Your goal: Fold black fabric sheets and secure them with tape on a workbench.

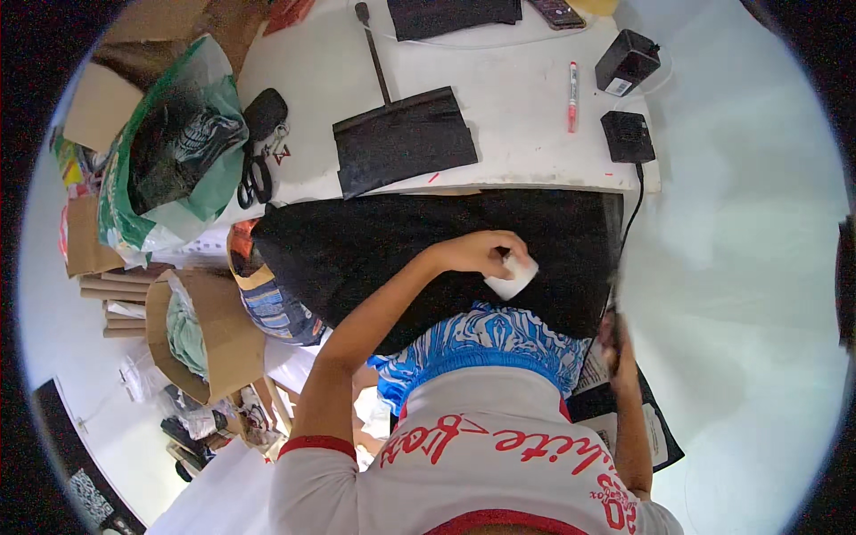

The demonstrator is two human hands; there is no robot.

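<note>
In my left hand [481,253] is a short white cylinder [514,278] that looks like a roll, gripped between thumb and fingers. It is held over a wide black sheet of cloth [383,245] spread from the table's front edge across my lap. Low at the right, beside the cloth's edge, my right hand [615,343] is closed around a slim dark object [613,308]. A black cord [635,218] runs down toward that hand. The hand is partly blurred, and I cannot make out the object's kind.
On the white table [517,116] lie a black folded piece [406,141], a red marker [572,98], two black boxes [628,62], scissors [255,183] and a phone [557,12]. To the left are a green plastic bag [160,196] and a cardboard box [214,330].
</note>
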